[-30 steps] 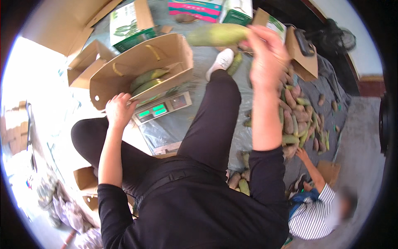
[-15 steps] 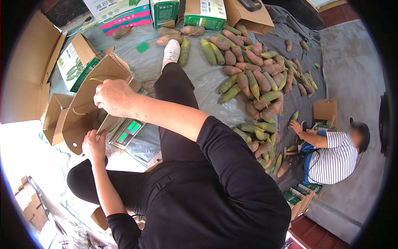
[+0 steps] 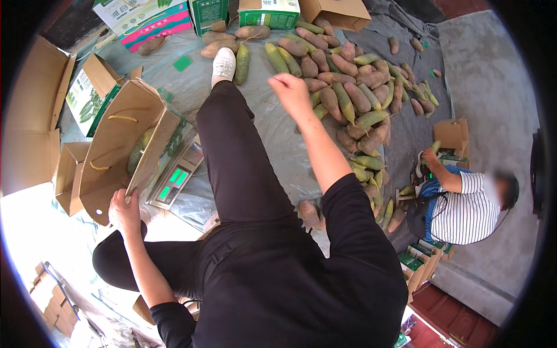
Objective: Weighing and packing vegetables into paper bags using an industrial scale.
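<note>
An open cardboard box (image 3: 129,124) with yellow cord handles stands tilted on a scale (image 3: 188,159) whose display glows green. Inside it a green radish (image 3: 139,152) shows in part. My left hand (image 3: 125,213) grips the box's near edge. Stretched out over the plastic sheet, my right hand (image 3: 295,97) hangs between my white shoe (image 3: 224,65) and a heap of radishes (image 3: 357,95). Its fingers are loosely bent, with nothing visible in them. The heap's radishes are long, some green, some reddish brown.
Printed boxes (image 3: 270,14) stand along the far side, with a few loose radishes (image 3: 252,32) before them. A smaller open carton (image 3: 72,171) adjoins my box on the left. At the right a seated person in a striped shirt (image 3: 461,206) holds a green radish (image 3: 435,147).
My right hand has left the box and swung right toward the heap. My left hand keeps its grip on the box edge. The other person's hand and radish have moved.
</note>
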